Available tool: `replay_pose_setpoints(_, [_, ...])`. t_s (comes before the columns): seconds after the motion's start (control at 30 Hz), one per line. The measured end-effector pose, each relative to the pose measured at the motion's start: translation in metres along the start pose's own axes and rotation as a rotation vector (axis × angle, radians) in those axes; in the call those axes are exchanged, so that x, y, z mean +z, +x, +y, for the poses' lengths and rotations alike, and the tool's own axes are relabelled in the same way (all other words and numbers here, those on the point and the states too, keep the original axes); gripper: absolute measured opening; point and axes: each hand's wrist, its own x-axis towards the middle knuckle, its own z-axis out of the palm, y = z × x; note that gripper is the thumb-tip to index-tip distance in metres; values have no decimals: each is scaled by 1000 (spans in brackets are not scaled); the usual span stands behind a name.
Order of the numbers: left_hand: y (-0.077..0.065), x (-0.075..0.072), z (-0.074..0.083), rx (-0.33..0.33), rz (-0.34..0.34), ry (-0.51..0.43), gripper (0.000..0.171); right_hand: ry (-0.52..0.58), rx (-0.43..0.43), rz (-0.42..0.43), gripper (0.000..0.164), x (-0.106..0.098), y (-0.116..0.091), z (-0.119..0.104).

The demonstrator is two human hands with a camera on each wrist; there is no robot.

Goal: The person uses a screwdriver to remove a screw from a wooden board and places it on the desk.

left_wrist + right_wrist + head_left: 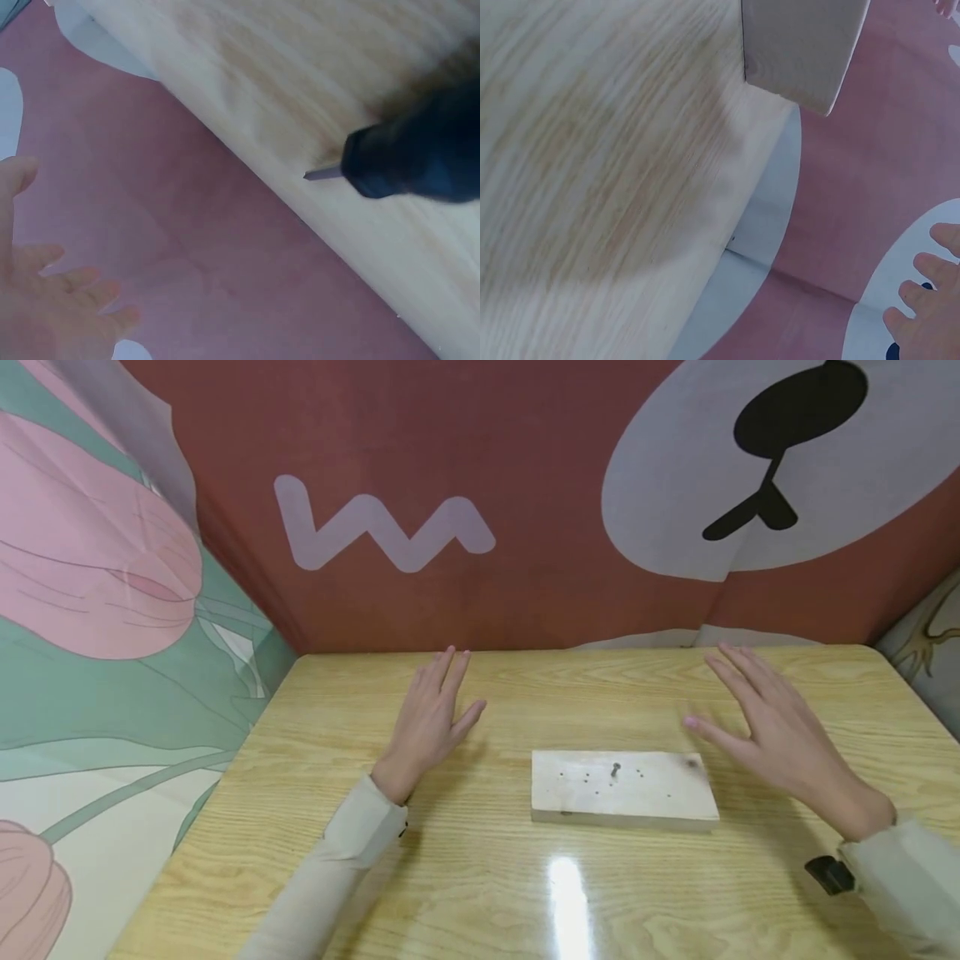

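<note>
Pale sleeves (pixel 907 881) lead in to the left hand (pixel 427 718) and the right hand (pixel 791 739), both held above the table (pixel 465 860) with fingers extended and released, grasping nothing. Between them the board (pixel 637 802) lies flat, closer to the right hand and touched by neither. 1 screw (pixel 615 769) stands in its top, head up with some shank showing, and appears to lean a little; small holes (pixel 587 781) dot the wood around it. At the left wrist view's right side a dark driver (pixel 420 157) shows over the table, its thin bit (pixel 322 173) bare; the head view does not show it, so its distance from the board cannot be told.

Work on that screw would, I judge, go best with the left hand pressing the board's left end firmly down, fingers well away from the bit, and the right hand holding the driver in line with the shank. Seat the bit fully before turning, as a lean invites slipping. With no clamp visible, a slow start should help prevent spinning.
</note>
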Motion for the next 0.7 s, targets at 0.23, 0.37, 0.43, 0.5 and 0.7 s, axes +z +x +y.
replay_pose_setpoints(0.23, [-10, -1, 1, 6, -17, -3, 68, 21, -5, -9, 82, 1, -9, -4])
replay_pose_setpoints(0.37, [-17, -3, -1, 4, -27, -11, 67, 34, -3, -21, 84, 3, -15, -7])
replay_pose_setpoints(0.43, [-21, -4, -2, 7, -32, -15, 67, 43, 2, -23, 84, 3, -18, -9])
replay_pose_setpoints(0.5, [-24, -4, -3, 8, -32, -15, 67, 47, 4, -22, 85, 3, -20, -10])
replay_pose_setpoints(0.7, [-32, -5, -5, 11, -13, -23, 69, 60, 12, -22, 89, 4, -25, -13])
